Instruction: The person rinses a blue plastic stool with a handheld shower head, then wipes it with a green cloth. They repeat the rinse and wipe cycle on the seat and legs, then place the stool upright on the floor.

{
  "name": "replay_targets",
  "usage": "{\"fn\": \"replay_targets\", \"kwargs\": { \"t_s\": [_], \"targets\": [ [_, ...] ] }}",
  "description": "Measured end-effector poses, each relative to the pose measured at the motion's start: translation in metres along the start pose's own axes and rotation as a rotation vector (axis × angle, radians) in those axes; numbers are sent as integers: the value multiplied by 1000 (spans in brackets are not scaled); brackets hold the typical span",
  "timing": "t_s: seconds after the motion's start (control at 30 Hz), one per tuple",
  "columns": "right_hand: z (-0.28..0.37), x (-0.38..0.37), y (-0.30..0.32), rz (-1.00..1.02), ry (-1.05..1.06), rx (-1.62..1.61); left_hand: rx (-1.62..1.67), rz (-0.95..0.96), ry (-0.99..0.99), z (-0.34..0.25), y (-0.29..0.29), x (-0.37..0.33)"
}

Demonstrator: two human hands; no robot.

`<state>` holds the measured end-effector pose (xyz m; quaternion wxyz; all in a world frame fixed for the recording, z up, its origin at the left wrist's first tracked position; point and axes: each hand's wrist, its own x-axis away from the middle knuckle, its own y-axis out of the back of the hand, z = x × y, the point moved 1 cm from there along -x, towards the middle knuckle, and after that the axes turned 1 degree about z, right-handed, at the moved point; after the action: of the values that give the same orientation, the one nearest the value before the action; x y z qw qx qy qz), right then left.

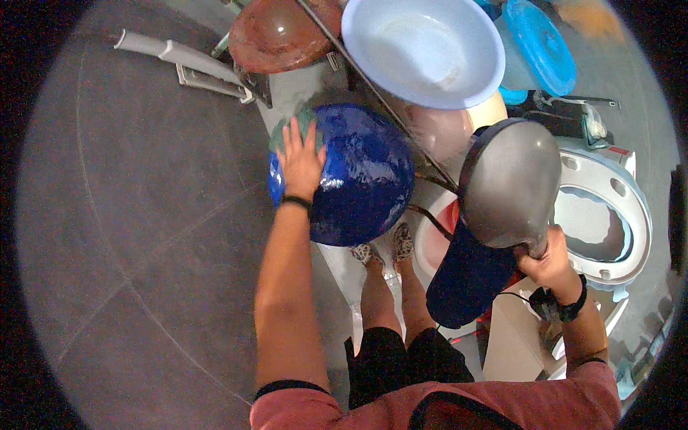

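A large glossy blue rounded object (pixel 362 172) stands in front of my feet. My left hand (pixel 299 165) lies on its upper left side, fingers stretched out and spread. Beneath those fingertips is a grey-green patch (pixel 309 125), perhaps a cloth; I cannot tell whether it is loose. To the right, my right hand (pixel 550 261) is closed around the narrow end of a smooth grey rounded object (pixel 514 183) with a dark rim. Just below that hangs or rests a dark navy oblong thing (pixel 469 276), partly covered by the grey object.
A brown-red basin (pixel 283 36) and a pale blue basin (pixel 430 50) stand at the far side, split by a thin dark rod (pixel 373 86). Bright blue plastic ware (pixel 541 46) is far right. A white toilet seat (pixel 641 215) and a cardboard box (pixel 512 340) lie right; white rails (pixel 204 64) stand left.
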<state>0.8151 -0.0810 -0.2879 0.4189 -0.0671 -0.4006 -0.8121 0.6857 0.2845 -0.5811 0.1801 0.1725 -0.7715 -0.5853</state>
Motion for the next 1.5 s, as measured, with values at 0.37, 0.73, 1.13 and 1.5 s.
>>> {"fn": "replay_targets", "kwargs": {
  "t_s": [0.37,0.73,1.13,1.5],
  "targets": [
    [13,4,4,80,-44,69,-8,286,-523,-130,-35,94],
    [28,-19,-12,121,619,340,54,108,193,4,12,110],
    [15,-20,-9,262,432,277,17,258,-502,-142,-58,76],
    [13,-22,-7,358,450,347,-49,139,80,-20,-9,138]
  ]
}}
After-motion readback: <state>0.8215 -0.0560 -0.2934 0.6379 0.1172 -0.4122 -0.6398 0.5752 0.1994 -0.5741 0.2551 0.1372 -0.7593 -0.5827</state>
